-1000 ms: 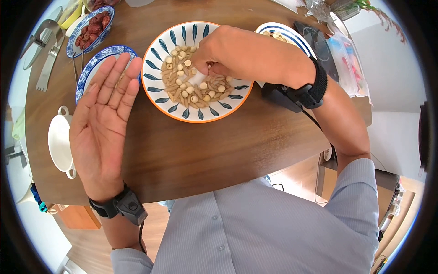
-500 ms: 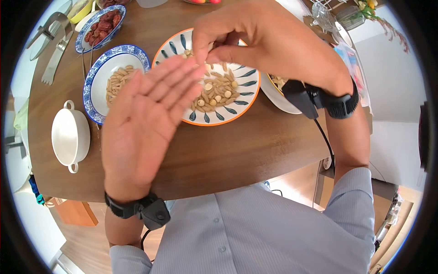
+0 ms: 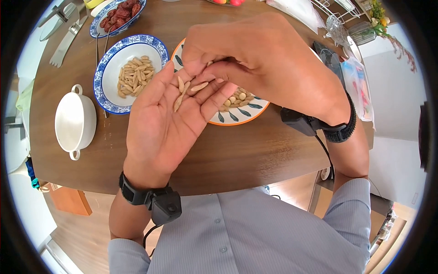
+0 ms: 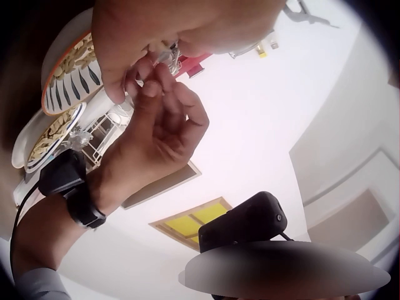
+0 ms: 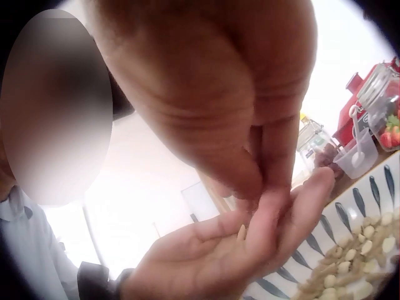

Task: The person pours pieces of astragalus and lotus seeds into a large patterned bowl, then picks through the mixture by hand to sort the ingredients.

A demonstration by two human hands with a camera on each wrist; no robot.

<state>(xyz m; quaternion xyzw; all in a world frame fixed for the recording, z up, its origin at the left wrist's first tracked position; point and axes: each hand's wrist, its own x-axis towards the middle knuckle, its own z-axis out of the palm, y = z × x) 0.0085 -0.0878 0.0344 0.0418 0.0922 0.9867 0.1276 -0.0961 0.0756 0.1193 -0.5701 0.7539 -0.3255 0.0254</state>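
My left hand [image 3: 155, 128] lies palm up, its fingers straight, with several slender tan dried pieces [image 3: 181, 96] resting on the palm and fingers. Just over those fingers is my right hand [image 3: 269, 68], thumb and fingertips pinched round more such pieces. In the right wrist view the pinching fingertips reach down to the left palm, and a small piece [image 5: 241, 233] shows there. Partly hidden behind both hands, an orange-rimmed plate [image 3: 246, 113] carries the same slender pieces mixed with round cream lotus seeds [image 3: 242, 96]. Left of the hands, a blue-and-white bowl [image 3: 106, 75] contains only slender pieces.
A white two-handled bowl [image 3: 75, 123] stands near the left edge of the table [image 3: 219, 160]. Dried red dates [image 3: 121, 18] fill a patterned dish at the back left. Metal tongs [image 3: 66, 43] lie beside it. A plastic box [image 3: 358, 86] is at the right.
My left hand has moved right, from beside the plate to in front of it. My right hand has lifted out of the plate to above the left palm, where slender pieces now lie.
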